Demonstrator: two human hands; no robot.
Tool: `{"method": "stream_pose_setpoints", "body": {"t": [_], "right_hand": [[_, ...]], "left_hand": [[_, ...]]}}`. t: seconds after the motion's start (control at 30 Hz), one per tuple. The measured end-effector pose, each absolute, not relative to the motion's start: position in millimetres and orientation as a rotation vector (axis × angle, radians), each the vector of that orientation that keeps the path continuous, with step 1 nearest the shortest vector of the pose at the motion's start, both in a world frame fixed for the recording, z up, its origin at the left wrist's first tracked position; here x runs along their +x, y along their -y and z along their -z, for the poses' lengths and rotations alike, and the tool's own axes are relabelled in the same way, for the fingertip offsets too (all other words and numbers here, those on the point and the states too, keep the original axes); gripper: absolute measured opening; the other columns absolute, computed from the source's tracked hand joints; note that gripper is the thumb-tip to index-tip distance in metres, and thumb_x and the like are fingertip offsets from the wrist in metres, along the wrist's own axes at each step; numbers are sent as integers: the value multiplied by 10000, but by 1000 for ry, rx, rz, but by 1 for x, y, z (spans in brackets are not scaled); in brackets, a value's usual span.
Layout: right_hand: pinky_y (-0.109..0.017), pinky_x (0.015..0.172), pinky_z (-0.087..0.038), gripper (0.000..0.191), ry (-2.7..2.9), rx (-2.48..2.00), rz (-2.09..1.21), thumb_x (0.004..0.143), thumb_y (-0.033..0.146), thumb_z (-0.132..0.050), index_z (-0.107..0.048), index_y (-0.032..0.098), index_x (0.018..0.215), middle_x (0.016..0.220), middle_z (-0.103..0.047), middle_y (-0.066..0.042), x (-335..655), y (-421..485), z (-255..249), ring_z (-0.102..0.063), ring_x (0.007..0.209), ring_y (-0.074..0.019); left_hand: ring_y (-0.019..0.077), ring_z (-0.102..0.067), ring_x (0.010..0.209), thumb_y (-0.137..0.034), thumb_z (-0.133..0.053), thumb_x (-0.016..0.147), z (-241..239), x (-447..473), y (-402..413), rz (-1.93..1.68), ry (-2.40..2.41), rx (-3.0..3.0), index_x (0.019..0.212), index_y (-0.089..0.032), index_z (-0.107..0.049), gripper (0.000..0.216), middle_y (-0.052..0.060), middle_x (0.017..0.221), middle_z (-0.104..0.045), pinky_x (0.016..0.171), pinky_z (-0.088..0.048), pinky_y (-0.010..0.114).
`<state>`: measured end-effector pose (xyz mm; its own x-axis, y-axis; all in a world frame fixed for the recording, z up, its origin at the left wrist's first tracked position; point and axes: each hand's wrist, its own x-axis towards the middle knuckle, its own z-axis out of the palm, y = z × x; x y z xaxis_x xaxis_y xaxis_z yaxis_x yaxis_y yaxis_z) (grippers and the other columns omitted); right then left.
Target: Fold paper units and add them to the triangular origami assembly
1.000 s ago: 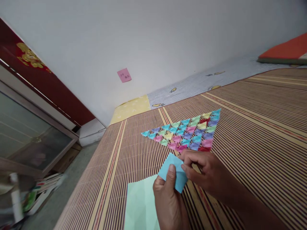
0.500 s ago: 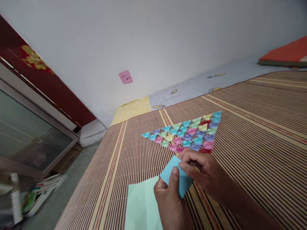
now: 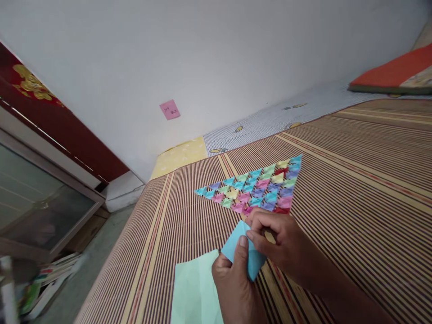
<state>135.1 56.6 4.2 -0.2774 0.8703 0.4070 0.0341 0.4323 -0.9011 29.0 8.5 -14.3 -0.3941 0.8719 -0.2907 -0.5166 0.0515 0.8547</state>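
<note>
A folded square of blue paper is held up between my two hands above the striped mat. My left hand grips its lower left side, thumb flat across the front and fingers behind. At its upper right edge, my right hand pinches the paper between thumb and forefinger. Just beyond the hands lies a triangle of small folded paper pieces in several colours, set in rows. A pale green sheet with a crease down it rests beside my left hand, which partly covers it.
The striped mat covers the bed. Along the wall run a yellow cloth and a checked cloth. An orange folded item lies far right. A pink note is on the wall; books sit on the floor at left.
The view has shifted slightly, so most things appear a little further left. Both hands keep hold of the blue paper, and its right part looks bent a little more.
</note>
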Motion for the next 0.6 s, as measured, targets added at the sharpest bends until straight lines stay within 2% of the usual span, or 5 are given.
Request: {"method": "stream_pose_setpoints", "body": {"t": [0.17,0.6], "right_hand": [[-271,599,-390,256,1645,-802,-982,880,168,-556,-455,210,649,698,-501,20,136,-57,-4,-485,652,-141],[-269,623,-408,271,1626,-764,-1025,878,179,-572,-448,204,639,713,-518,17,139,-55,-9,-501,674,-138]], "left_hand": [[244,-731,696,-464,-890,649,20,24,-9,-1570,-1258,512,818,-95,-795,417,120,788,-791,643,-579,318],[253,-728,693,-408,-893,648,9,25,-7,-1569,-1180,508,798,-87,-792,368,115,753,-772,671,-578,334]]}}
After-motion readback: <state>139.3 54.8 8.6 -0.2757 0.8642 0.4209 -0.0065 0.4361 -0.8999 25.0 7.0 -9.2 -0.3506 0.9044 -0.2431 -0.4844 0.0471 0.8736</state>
